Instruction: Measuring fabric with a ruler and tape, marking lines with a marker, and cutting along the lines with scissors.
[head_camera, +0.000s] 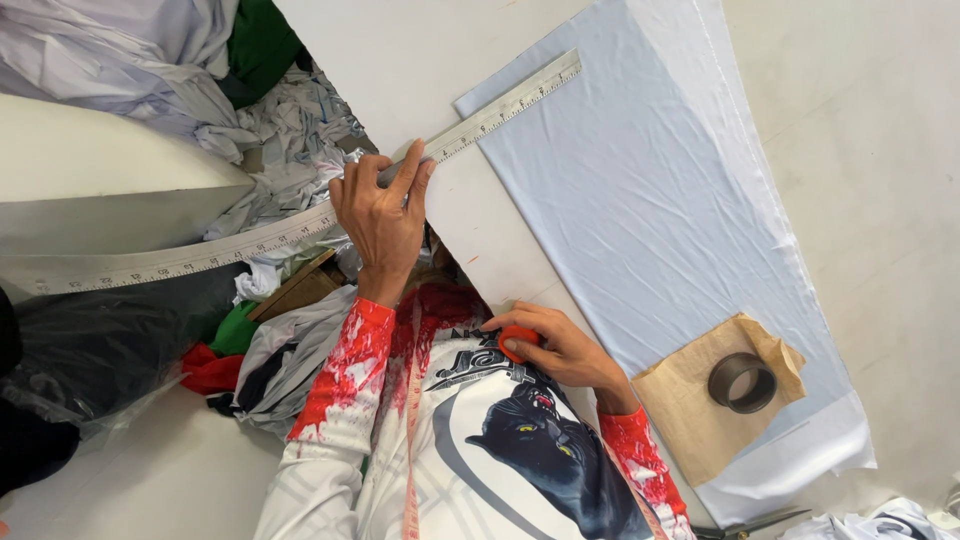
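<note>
Metal ruler (300, 228) under left hand (382, 215), right hand (565, 350) maybe pinching red chalk (517, 342)

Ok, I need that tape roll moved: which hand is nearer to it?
Right. The right hand, holding a red piece, lies close by the tape roll; the left hand presses the metal ruler farther off.

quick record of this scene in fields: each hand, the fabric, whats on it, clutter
left hand: pressing on the long metal ruler, which runs across the table edge
right hand: grip closed on a small red object
fabric: pale blue, spread flat on the white table
on fabric: brown paper piece, tape roll
clutter: fabric scraps beside the table
</note>
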